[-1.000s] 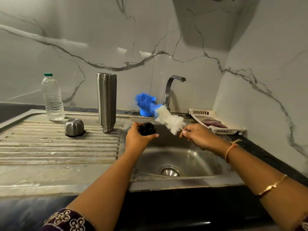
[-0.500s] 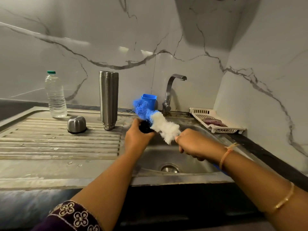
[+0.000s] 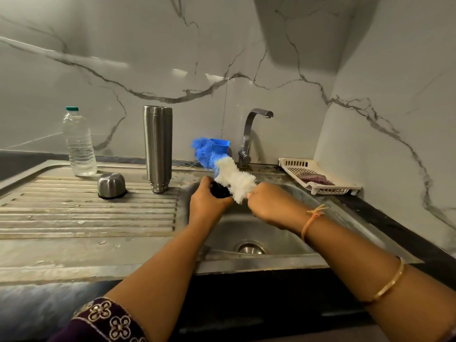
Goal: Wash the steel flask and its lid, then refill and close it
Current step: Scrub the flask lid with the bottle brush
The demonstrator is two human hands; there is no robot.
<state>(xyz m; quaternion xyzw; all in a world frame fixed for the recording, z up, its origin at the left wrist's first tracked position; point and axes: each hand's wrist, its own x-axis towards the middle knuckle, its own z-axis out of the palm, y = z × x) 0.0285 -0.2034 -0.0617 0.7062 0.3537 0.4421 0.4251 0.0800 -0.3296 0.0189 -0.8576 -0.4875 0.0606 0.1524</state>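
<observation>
The steel flask stands upside down on the draining board, mouth down. Its steel cap rests dome-up to the left of it. My left hand grips a small black lid over the sink's left edge. My right hand holds the handle of a bottle brush with white and blue bristles. The white bristles lie against the black lid and hide part of it.
A clear water bottle with a green cap stands at the back left. The tap is off behind the sink basin. A blue cup sits by the tap. A white slotted tray holding a scrubber is at the right.
The brush has moved left and down onto the black lid, covering most of it. My right hand came closer to my left hand. The flask and cap stayed put.
</observation>
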